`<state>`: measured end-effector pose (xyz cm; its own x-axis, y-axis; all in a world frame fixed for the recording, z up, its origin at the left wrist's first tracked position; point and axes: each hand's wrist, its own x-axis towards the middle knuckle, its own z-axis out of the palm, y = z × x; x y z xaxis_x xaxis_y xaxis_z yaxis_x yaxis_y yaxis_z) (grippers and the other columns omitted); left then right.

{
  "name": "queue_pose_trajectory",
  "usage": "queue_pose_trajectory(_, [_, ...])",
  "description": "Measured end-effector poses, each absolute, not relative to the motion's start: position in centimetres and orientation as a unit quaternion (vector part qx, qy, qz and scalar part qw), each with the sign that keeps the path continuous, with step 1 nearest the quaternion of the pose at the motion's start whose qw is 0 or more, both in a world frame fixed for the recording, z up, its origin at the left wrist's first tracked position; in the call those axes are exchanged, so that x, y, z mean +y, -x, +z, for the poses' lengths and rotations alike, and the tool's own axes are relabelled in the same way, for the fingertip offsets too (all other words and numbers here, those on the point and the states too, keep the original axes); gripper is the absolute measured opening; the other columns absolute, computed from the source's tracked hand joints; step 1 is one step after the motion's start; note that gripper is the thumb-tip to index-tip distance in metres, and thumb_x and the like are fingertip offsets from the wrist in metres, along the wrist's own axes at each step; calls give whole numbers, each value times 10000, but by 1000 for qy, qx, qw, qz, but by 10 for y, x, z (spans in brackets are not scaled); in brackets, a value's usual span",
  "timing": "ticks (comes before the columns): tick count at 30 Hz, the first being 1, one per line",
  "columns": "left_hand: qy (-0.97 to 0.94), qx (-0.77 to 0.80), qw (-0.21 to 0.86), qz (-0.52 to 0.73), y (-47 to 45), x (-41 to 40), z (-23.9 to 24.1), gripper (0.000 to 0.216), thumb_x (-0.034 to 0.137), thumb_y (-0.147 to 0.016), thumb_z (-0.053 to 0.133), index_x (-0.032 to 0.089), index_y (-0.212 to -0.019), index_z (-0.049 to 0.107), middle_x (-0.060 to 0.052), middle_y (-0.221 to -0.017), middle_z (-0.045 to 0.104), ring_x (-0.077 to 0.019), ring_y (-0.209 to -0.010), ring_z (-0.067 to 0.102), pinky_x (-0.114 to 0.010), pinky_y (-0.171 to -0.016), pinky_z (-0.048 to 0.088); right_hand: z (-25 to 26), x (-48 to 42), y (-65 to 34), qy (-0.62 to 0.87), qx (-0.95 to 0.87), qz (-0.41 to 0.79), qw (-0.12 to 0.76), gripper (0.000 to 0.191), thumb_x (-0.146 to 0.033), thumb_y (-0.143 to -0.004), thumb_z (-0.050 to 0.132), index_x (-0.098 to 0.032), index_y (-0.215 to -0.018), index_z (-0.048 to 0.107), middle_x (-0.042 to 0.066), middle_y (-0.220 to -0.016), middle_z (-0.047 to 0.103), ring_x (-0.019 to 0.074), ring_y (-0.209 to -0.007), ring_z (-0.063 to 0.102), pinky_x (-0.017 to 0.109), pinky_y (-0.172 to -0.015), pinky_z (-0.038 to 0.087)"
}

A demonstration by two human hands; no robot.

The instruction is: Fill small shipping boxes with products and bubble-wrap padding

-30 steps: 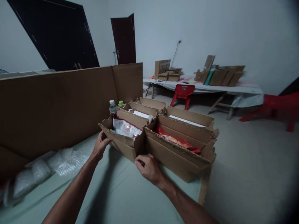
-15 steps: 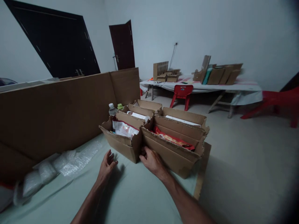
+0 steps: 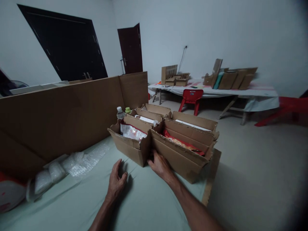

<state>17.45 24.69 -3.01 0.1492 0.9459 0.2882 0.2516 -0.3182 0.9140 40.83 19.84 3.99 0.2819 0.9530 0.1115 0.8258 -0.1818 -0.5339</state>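
My left hand (image 3: 117,179) is open above the table, thumb and fingers apart, holding nothing, in front of the left cardboard box. My right hand (image 3: 159,163) is at the gap between the two front boxes, with thumb and forefinger apart and the other fingertips partly hidden. It seems to touch the cardboard there. The front left cardboard box (image 3: 127,150) holds a white and red plastic packet (image 3: 132,132). In the front right cardboard box (image 3: 179,160) lies a red packet (image 3: 184,143). Behind them stand several more open boxes, two with white flat things inside.
A tall cardboard panel (image 3: 72,112) borders the left side. Bubble wrap (image 3: 84,163) lies along it, near a white and orange object (image 3: 11,194). Two bottles stand behind the boxes. Farther back are a red chair (image 3: 192,96) and a covered table (image 3: 260,92) with cartons.
The view has turned slightly left, so the scene sits farther right. My left hand has drawn back a little and its fingers spread wider. My right hand stays by the gap between the boxes.
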Motion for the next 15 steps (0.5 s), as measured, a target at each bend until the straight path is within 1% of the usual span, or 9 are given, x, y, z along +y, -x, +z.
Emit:
queue_pose_trajectory(3, [-692,446,339,456,-175,246,-29,621,281,-726,632,173,-1331,546,-154,-1413,530,-327,-1361,462,-509,-1186,302,39,198,-409,759,-594,128,235,242,-219,-876,584,-155,-1088,681,130,-995,768,252,-899,718,294,-723,448])
queue_pose_trajectory(5, [-715,441,318,439,-177,244,-28,620,261,-730,628,173,-1338,551,-157,-1444,507,-332,-1381,437,-515,-1192,289,38,198,-409,758,-600,127,224,188,-231,-880,583,-172,-1001,714,113,-939,775,244,-860,720,282,-681,424])
queue_pose_trajectory(7, [-738,441,294,418,-180,240,-25,607,242,-738,625,177,-1338,563,-162,-1461,494,-348,-1384,426,-546,-1183,290,36,198,-409,755,-606,123,217,178,-238,-886,578,-185,-963,730,100,-934,777,233,-863,718,272,-668,409])
queue_pose_trajectory(10, [-775,437,259,376,-186,227,-20,534,240,-757,625,186,-1288,612,-176,-1429,528,-375,-1354,446,-587,-1156,304,35,201,-408,748,-621,121,201,201,-236,-896,551,-190,-860,744,96,-888,778,214,-820,713,264,-646,401])
queue_pose_trajectory(13, [-814,421,227,329,-188,205,-12,455,269,-766,639,179,-1211,659,-197,-1399,553,-387,-1332,457,-587,-1153,290,36,207,-407,732,-646,114,183,261,-244,-895,508,-187,-800,745,115,-860,778,215,-788,711,268,-643,420])
queue_pose_trajectory(15, [-832,414,209,302,-182,186,-6,468,307,-763,656,183,-1215,651,-188,-1413,546,-383,-1331,457,-577,-1160,272,36,213,-408,710,-673,109,177,289,-267,-884,481,-190,-804,747,129,-893,781,232,-813,716,279,-665,451])
